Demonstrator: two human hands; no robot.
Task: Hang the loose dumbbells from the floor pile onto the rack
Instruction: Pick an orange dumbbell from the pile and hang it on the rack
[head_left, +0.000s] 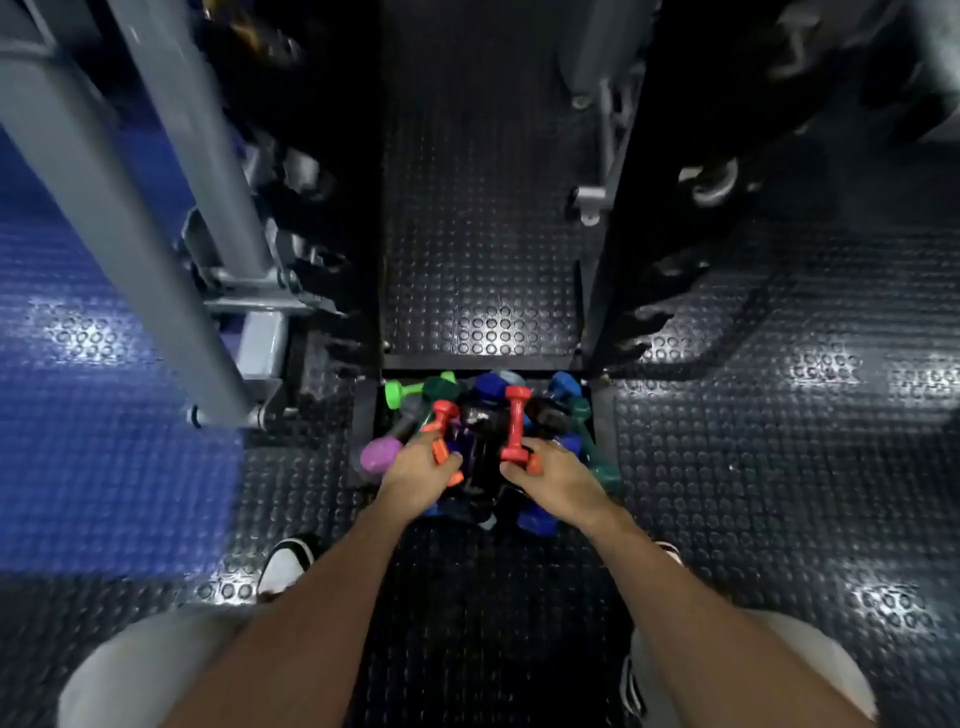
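A pile of small coloured dumbbells (488, 415) lies on the floor at the foot of a black rack (618, 249). My left hand (421, 470) grips an orange dumbbell (441, 421) near its lower end. My right hand (556, 475) grips the lower end of a red dumbbell (516, 423), which stands nearly upright over the pile. Green (402, 393), purple (382, 457), blue (563, 384) and teal (597, 457) dumbbells lie around them. The rack's toothed black uprights rise on both sides of the pile.
A grey machine frame (171, 218) stands at the left beside the rack. The floor is black studded rubber (779, 467), with a blue studded area (78, 415) at the left. My feet (285, 566) stand either side, close behind the pile.
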